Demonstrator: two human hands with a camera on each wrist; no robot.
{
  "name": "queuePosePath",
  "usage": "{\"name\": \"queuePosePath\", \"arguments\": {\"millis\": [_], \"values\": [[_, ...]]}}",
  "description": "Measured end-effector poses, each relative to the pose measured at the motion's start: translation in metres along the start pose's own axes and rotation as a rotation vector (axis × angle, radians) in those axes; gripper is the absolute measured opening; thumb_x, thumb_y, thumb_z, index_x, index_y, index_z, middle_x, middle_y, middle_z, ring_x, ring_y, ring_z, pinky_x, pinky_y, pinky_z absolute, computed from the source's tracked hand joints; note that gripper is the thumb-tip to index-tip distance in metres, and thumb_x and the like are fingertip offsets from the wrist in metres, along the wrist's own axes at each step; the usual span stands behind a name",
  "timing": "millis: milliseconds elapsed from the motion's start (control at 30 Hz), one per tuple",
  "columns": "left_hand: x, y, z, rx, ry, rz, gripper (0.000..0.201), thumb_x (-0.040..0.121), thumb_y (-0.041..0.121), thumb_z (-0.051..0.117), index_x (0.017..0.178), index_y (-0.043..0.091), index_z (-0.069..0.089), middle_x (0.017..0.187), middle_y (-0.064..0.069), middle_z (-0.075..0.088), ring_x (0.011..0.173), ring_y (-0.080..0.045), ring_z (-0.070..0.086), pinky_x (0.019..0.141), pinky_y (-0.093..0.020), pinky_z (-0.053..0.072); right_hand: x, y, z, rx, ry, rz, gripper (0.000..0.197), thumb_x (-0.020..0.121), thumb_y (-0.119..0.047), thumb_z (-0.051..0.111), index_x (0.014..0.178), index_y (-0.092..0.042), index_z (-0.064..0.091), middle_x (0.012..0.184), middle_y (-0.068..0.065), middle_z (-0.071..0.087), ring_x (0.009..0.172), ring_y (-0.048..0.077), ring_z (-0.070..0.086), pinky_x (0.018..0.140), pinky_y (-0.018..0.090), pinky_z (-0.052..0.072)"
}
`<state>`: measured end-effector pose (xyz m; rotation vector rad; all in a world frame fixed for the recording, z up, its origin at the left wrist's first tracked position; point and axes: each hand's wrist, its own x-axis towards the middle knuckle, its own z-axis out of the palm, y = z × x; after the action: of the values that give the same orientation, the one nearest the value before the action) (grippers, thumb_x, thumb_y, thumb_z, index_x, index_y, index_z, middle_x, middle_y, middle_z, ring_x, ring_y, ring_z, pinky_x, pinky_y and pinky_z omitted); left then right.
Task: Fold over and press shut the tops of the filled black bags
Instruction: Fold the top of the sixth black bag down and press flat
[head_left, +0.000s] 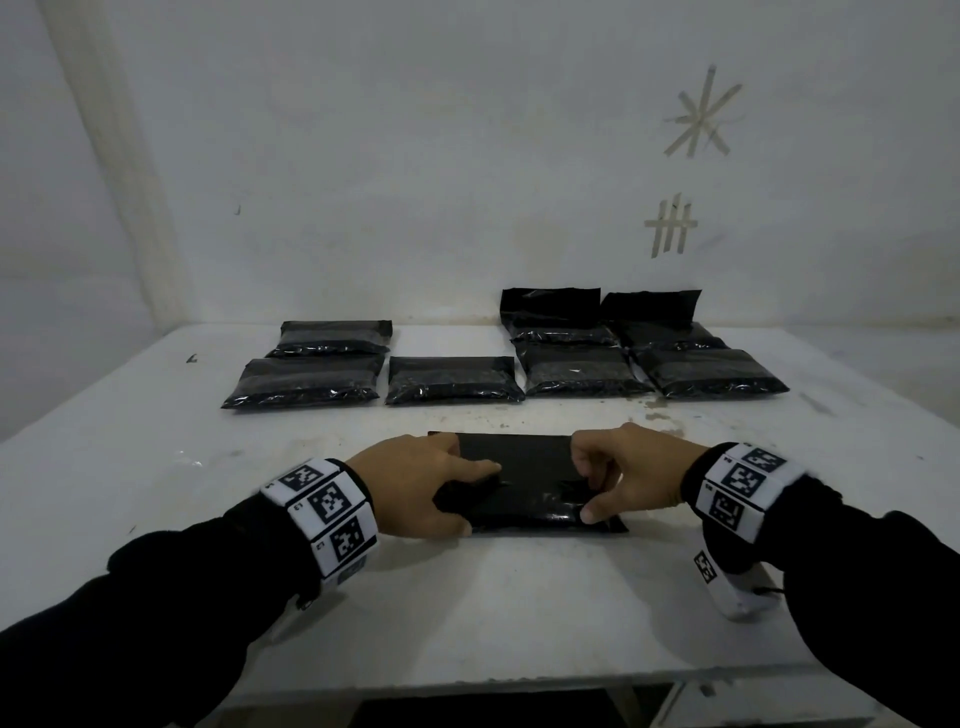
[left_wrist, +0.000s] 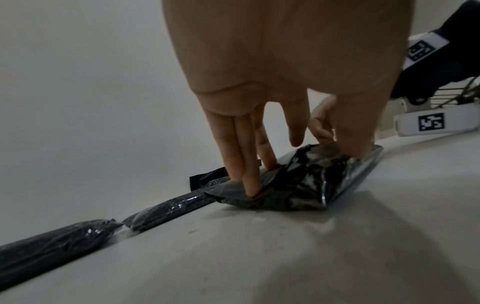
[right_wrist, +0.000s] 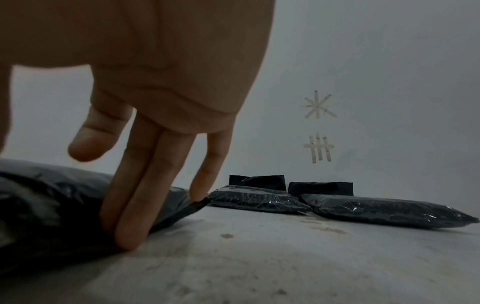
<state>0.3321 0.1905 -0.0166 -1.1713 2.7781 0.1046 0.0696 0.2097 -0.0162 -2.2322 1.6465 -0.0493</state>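
Both hands are working on one black bag (head_left: 524, 483) lying flat near the front edge of the white table (head_left: 156, 467). Left hand (head_left: 415, 483) is gripping the bag's left end: the thumb is hooked over the near edge, the index finger is stretching out across the top, and in the left wrist view the other fingers (left_wrist: 244, 164) are pressing down on the far side of the crinkled plastic. Right hand (head_left: 623, 478) is grasping the right end in the same way, thumb at the near edge and curled fingers over the top; in the right wrist view its fingers (right_wrist: 135, 205) are reaching straight down along the bag's end, tips touching the table, with the index finger lifting clear.

Seven more bags are lying in the back half of the table, well apart from the held one. On the left, two bags (head_left: 311, 379) are lying one behind the other, their tops folded down. Just beside the nearer one, a single middle bag (head_left: 452, 379) is lying flat. On the right, four bags are sitting in two rows: the front pair (head_left: 649, 374) are lying flat, and the rear pair (head_left: 597, 312) are showing unfolded flaps standing up against the wall (head_left: 415, 156).

Tape marks (head_left: 701, 114) in a star shape and a tally shape are sticking to the wall above the right group. Marker bands (head_left: 327, 514) are wrapping both wrists over black sleeves.
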Motion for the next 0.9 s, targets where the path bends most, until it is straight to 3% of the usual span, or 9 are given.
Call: {"name": "queuePosePath", "arguments": {"millis": [167, 400, 500, 567, 667, 733, 900], "values": [[0.01, 0.005, 0.001, 0.118, -0.029, -0.009, 0.057, 0.094, 0.046, 0.047, 0.146, 0.038, 0.026, 0.13, -0.001, 0.037, 0.105, -0.019, 0.05, 0.079, -0.026, 0.037, 0.007, -0.003, -0.001, -0.135, 0.013, -0.017, 0.03, 0.079, -0.039, 0.072, 0.097, -0.032, 0.049, 0.085, -0.012, 0.059, 0.077, 0.011, 0.058, 0.068, 0.023, 0.044], [0.034, 0.001, -0.008, 0.179, -0.083, -0.133, 0.054, 0.096, 0.034, 0.049, 0.146, 0.034, 0.03, 0.131, -0.007, 0.037, 0.114, -0.027, 0.05, 0.09, -0.035, 0.043, 0.03, -0.009, -0.003, -0.287, 0.014, 0.029, 0.031, 0.091, -0.034, 0.058, 0.12, -0.029, 0.047, 0.106, 0.003, 0.061, 0.084, 0.019, 0.055, 0.076, 0.031, 0.046], [0.042, -0.003, -0.009, 0.177, -0.103, -0.178, 0.054, 0.097, 0.029, 0.048, 0.147, 0.033, 0.029, 0.133, -0.008, 0.036, 0.113, -0.029, 0.051, 0.092, -0.037, 0.046, 0.038, -0.01, -0.006, -0.324, 0.022, 0.036, 0.03, 0.092, -0.034, 0.056, 0.121, -0.03, 0.051, 0.109, 0.002, 0.06, 0.088, 0.018, 0.054, 0.077, 0.03, 0.044], [0.044, -0.001, -0.009, 0.232, -0.114, -0.188, 0.053, 0.098, 0.028, 0.046, 0.148, 0.032, 0.026, 0.134, -0.01, 0.036, 0.112, -0.03, 0.053, 0.092, -0.038, 0.046, 0.04, -0.011, -0.006, -0.369, 0.061, 0.008, 0.03, 0.089, -0.036, 0.06, 0.119, -0.031, 0.057, 0.116, 0.001, 0.054, 0.103, 0.018, 0.05, 0.085, 0.031, 0.043], [0.043, 0.007, -0.003, 0.427, -0.081, -0.209, 0.051, 0.099, 0.031, 0.042, 0.148, 0.03, 0.025, 0.135, -0.011, 0.039, 0.115, -0.031, 0.052, 0.101, -0.045, 0.035, 0.041, -0.015, -0.003, -0.517, 0.149, -0.059, 0.033, 0.085, -0.041, 0.063, 0.117, -0.033, 0.062, 0.119, -0.002, 0.039, 0.115, 0.018, 0.032, 0.091, 0.031, 0.03], [0.043, 0.011, -0.001, 0.492, -0.049, -0.217, 0.05, 0.099, 0.03, 0.042, 0.147, 0.029, 0.027, 0.135, -0.011, 0.041, 0.118, -0.031, 0.048, 0.105, -0.048, 0.027, 0.042, -0.016, -0.001, -0.497, 0.138, -0.064, 0.033, 0.086, -0.036, 0.064, 0.118, -0.028, 0.063, 0.12, -0.002, 0.039, 0.115, 0.018, 0.033, 0.092, 0.029, 0.03], [0.046, 0.001, -0.004, 0.304, -0.12, -0.18, 0.054, 0.099, 0.028, 0.042, 0.149, 0.026, 0.023, 0.135, -0.011, 0.036, 0.112, -0.029, 0.053, 0.09, -0.036, 0.045, 0.043, -0.017, -0.002, -0.346, 0.028, -0.014, 0.032, 0.09, -0.019, 0.062, 0.121, -0.016, 0.06, 0.121, 0.001, 0.049, 0.111, 0.02, 0.05, 0.087, 0.026, 0.038]]}}
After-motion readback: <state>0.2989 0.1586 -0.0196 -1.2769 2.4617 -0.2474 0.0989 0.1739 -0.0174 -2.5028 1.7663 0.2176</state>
